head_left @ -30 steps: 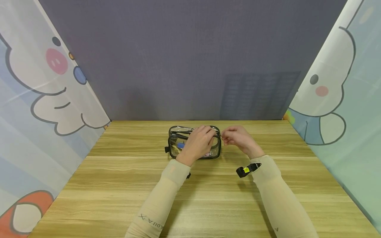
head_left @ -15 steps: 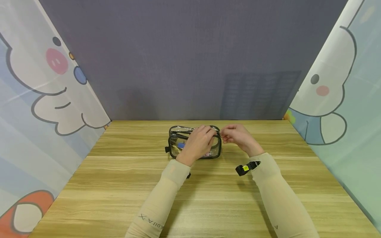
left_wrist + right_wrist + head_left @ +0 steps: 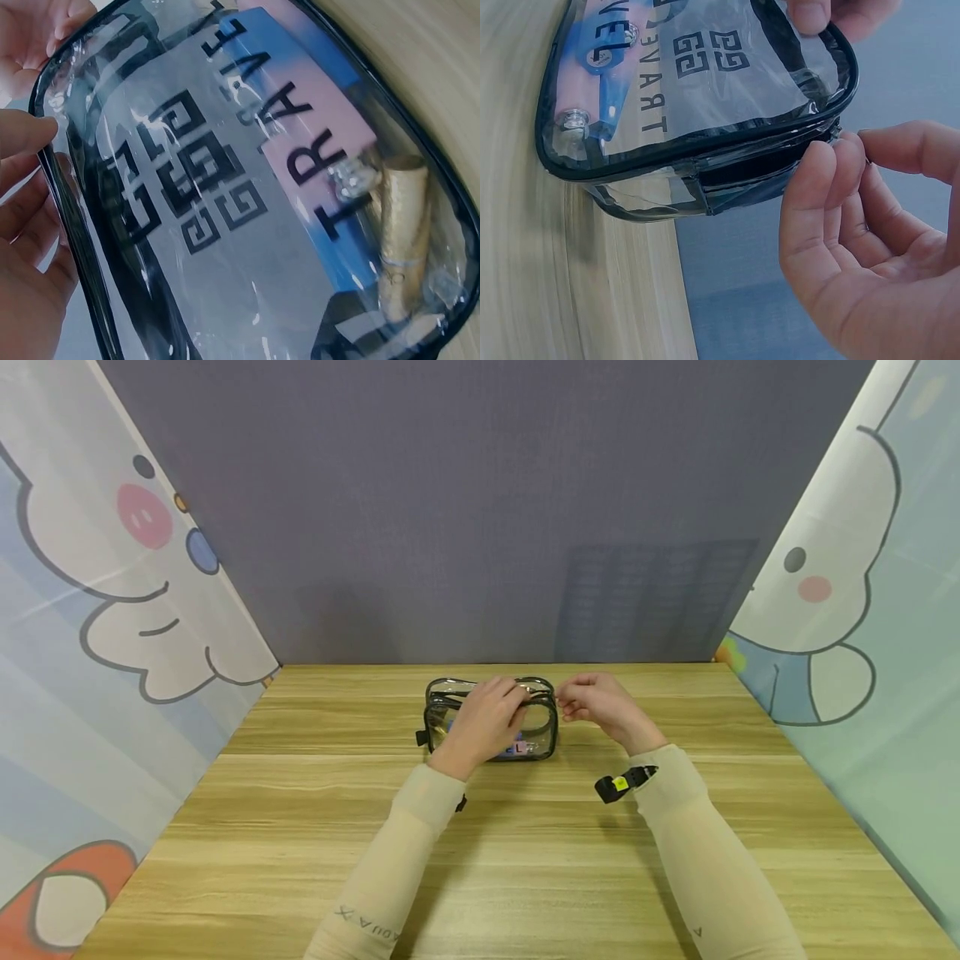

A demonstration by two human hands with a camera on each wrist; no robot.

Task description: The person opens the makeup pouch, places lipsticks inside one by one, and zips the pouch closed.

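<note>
A clear pouch with black piping and "TRAVEL" lettering stands upright on the table. Inside it show a pink-and-blue item and a gold tube. My left hand grips the pouch's top edge, its thumb on the front panel. At the pouch's upper right corner, my right hand pinches a small piece at the end of the zip, probably the zip pull, mostly hidden by the fingertips. In the right wrist view, a dark zip band runs along the pouch's top side.
The wood-grain table spreads around the pouch. A grey panel rises behind the table's far edge, with cartoon-printed curtains on both sides. A short black tab sticks out from the pouch's left end.
My left hand has slid slightly left along the pouch's top edge, uncovering more of the front. My right hand shifted a little closer to the corner, then stayed. The pouch has hardly moved.
</note>
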